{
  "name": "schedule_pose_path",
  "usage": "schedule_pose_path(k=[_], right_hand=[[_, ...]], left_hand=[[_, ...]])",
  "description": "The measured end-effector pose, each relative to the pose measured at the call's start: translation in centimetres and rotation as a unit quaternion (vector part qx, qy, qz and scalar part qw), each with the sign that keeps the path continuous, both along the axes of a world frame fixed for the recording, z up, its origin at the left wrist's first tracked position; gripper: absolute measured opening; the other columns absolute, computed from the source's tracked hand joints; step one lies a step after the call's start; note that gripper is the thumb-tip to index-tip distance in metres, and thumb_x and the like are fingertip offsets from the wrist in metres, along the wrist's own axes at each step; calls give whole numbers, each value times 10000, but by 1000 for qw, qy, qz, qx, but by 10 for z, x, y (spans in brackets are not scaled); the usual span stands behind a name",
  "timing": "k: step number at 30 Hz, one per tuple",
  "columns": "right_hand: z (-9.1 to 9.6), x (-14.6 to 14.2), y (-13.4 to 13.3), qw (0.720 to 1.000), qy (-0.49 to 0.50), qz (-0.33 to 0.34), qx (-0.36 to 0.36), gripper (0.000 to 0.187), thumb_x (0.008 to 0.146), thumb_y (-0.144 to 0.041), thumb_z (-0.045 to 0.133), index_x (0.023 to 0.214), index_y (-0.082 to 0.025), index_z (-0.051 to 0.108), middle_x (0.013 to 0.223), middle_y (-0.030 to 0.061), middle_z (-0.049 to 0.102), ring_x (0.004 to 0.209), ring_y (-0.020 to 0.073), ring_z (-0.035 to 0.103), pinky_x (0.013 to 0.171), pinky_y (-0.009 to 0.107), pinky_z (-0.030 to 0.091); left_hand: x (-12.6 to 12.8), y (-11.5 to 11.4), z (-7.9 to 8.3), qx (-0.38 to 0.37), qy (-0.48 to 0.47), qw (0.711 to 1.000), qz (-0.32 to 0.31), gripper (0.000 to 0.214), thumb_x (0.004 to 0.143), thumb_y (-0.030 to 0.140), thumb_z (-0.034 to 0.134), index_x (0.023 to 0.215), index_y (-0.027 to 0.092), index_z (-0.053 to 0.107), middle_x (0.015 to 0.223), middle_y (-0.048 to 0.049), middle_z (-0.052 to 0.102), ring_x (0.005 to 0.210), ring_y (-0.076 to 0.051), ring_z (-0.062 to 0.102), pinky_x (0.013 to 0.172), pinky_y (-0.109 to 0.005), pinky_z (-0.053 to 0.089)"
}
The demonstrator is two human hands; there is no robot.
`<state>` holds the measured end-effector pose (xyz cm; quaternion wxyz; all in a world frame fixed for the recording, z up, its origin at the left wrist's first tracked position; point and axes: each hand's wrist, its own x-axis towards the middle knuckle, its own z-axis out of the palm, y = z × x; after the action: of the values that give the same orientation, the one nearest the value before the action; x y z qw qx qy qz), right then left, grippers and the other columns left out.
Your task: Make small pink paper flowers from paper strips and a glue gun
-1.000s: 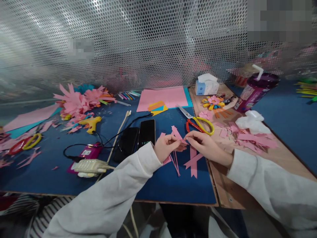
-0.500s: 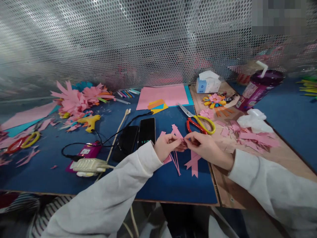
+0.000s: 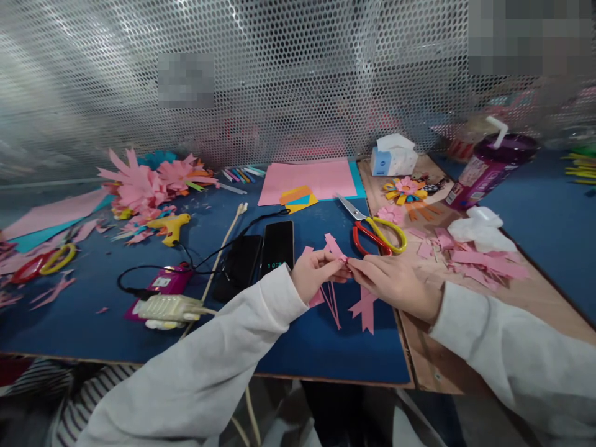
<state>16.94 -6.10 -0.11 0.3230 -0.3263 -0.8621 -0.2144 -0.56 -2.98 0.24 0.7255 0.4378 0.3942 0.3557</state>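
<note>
The left hand (image 3: 313, 277) and right hand (image 3: 390, 280) have barely shifted in the last second: both still pinch one pink strip (image 3: 336, 248) between closed fingertips at table centre. Scissors (image 3: 377, 231) lie at one o'clock, loose strips (image 3: 367, 308) at six. The fold looks unfinished.

Pink strip (image 3: 336, 248) held between left hand (image 3: 313, 274) and right hand (image 3: 390, 279) was thin matt paper. The blue mat (image 3: 298, 335) looked matt and smooth; the board (image 3: 465, 298) beside it was bare, unvarnished wood. Scissors (image 3: 372, 228) had bright metal blades and glossy plastic handles. 2 phones (image 3: 261, 251) showed glossy black faces. The perforated screen (image 3: 279, 81) behind was shiny metal.
</note>
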Motion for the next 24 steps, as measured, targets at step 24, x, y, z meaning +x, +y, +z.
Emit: schedule_pose_path(k=[24], right_hand=[[-13, -5, 0, 984, 124, -44, -120, 158, 888, -171, 463, 871, -168, 620, 715, 26, 701, 593, 115, 641, 512, 222, 448]], left_hand=[[1, 1, -1, -15, -2, 1000, 15, 412, 504, 393, 823, 710, 106, 609, 656, -45, 690, 631, -153, 669, 722, -335, 539]])
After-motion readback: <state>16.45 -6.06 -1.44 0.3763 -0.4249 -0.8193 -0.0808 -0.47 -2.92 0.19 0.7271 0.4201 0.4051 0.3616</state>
